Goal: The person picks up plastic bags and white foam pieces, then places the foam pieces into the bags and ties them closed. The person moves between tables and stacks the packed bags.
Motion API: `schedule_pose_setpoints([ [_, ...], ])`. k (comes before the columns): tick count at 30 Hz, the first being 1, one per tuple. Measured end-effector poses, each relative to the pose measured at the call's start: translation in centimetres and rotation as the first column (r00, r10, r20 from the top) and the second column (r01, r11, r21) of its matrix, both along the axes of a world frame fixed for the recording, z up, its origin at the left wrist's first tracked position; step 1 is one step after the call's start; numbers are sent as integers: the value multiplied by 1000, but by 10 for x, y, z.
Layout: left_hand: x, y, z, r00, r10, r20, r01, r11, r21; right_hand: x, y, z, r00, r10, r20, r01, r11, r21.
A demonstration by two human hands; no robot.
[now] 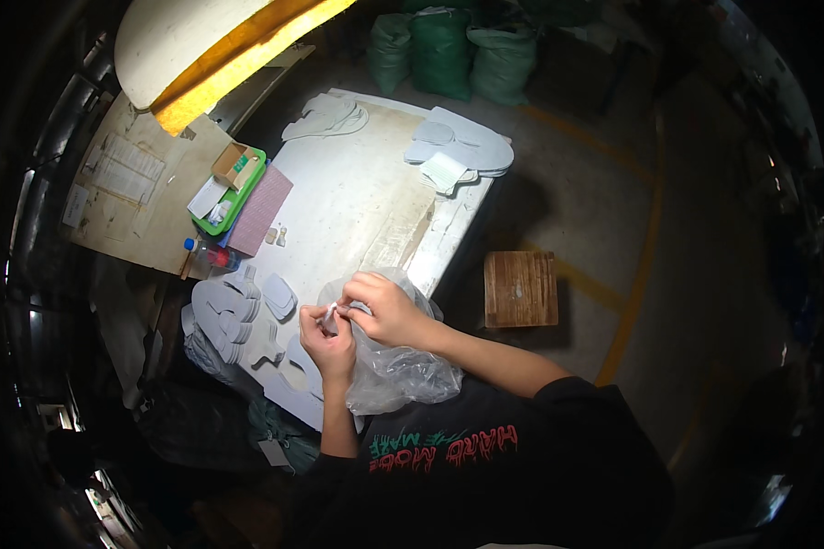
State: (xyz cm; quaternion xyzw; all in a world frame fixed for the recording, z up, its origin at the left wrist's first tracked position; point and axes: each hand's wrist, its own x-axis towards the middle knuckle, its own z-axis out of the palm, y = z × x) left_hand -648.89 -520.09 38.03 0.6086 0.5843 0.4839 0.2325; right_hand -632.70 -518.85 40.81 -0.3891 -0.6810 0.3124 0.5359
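Landmark = clear plastic bag (pixel 403 382): crumpled, lying over near edge of bench (pixel 362 192) & against person's dark shirt (pixel 522 457).

L hand (pixel 327 346): at bag's L side. Grip closed, thumb + fingertips pinching sm. whitish bit (pixel 330 313). R hand (pixel 382 309): over bag's upper part. Grip also closed, thumb + fingers on same bit; fingertips of both hands v. near each other. Bit sits just up-L of bag's main bulk, mostly hidden by fingers; can't tell if sep. pc. or part of bag.

Just L of bag: flat grey-white cutouts (pixel 295 373). Farther L of bag: stacked cutouts (pixel 232 316), approx. same colour; betw. these & bag, rounded pc. (pixel 279 295).

Up-L of bag: 2 sm. tan pcs. (pixel 276 237), bottle w/ blue cap (pixel 218 257), pinkish sheet (pixel 264 209), green tray (pixel 244 196) w/ cardboard box (pixel 232 165) in it.

Beyond bag, far end of bench: pale pcs. (pixel 325 119) toward L; grey-white stack (pixel 471 146) toward R, w/ greenish-white pcs. (pixel 444 171) by its near side.

R of bag, well apart: wooden stool (pixel 520 289) on floor. Far beyond bag, past bench: green sacks (pixel 439 55).
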Motion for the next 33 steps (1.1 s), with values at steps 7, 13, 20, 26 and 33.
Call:
schedule_pose_setpoints([
  [7,16,4,-13,996,17,82,-17,1000,1,-2,-6,9,997,-44,69,37,993,108],
  [13,-5,4,19,775,-285,564,479,847,-232,10,-8,14,960,-151,234,137,988,76],
  [20,8,2,17,521,197,831,304,866,-396,13,-7,2,936,-144,322,37,948,316],
  [26,17,1,2,347,421,838,209,836,-507,17,-12,-14,930,-131,344,-54,875,480],
  [33,33,-32,26,483,330,811,-37,933,-358,49,-24,-20,949,61,308,-108,985,138],
])
